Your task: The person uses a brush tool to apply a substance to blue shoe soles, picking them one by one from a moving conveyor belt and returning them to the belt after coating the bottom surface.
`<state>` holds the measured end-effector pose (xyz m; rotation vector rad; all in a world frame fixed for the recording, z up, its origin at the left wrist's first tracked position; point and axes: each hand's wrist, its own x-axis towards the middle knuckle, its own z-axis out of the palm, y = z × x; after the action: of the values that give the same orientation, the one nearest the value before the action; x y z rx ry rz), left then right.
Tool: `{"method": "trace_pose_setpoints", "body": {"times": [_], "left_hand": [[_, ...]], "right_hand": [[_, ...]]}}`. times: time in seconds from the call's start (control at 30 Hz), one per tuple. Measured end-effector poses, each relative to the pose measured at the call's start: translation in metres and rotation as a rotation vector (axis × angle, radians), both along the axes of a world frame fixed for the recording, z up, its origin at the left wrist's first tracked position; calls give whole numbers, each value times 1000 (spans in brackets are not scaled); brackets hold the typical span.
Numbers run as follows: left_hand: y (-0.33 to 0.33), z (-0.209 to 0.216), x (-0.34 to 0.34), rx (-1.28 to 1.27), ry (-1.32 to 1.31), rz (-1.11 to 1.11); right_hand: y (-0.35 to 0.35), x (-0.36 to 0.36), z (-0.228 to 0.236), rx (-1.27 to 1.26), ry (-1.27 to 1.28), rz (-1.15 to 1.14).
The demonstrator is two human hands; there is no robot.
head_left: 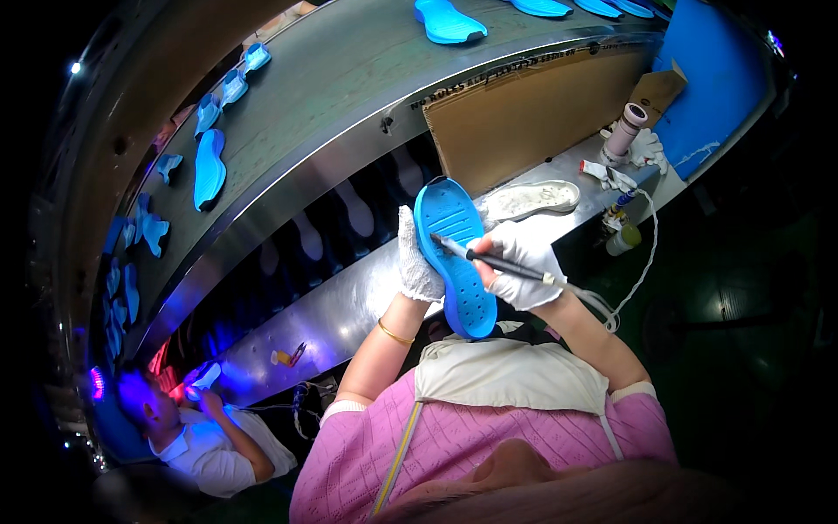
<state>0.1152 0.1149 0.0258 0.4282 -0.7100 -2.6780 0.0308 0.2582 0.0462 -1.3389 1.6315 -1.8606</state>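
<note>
In front of me my left hand [418, 264], in a white knit glove, grips a blue shoe sole [456, 284] along its left edge. The sole stands nearly lengthwise before me; ridges cross its far part and small holes dot its near part. My right hand [521, 265], in a white glove with some fingertips bare, is closed around a dark-handled brush [509, 265]. The brush's dark tip touches the inner face of the sole, below the ridges. A pale hose [596, 303] runs from the brush's back end.
Behind the metal bench [349, 307] runs a conveyor belt [323, 87] carrying several blue soles. A white sole [534, 201], a pink flask [625, 134], gloves [608, 175] and a cardboard sheet [532, 113] are at the right. A co-worker [214, 445] holds a sole at lower left.
</note>
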Motion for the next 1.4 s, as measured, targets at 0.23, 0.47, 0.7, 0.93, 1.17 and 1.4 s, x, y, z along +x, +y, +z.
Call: {"method": "trace_pose_setpoints", "body": {"times": [0.23,0.47,0.7,0.93,1.17,1.4], "left_hand": [[11,-17,25,12,148,-293],[19,-31,25,-122,-12,-211],[7,-19,-1,35,239,0],[-3,8,-6,5,502,91],[-17,15,-1,-91,598,14],[-28,19,6,-384,357,-130]], "right_hand": [[28,-3,-12,130,-344,158],[30,5,-20,39,-415,253],[16,10,-6,-9,10,102],[16,9,0,35,-398,144],[17,3,-6,63,-857,378],[13,-8,-8,275,-214,233]]}}
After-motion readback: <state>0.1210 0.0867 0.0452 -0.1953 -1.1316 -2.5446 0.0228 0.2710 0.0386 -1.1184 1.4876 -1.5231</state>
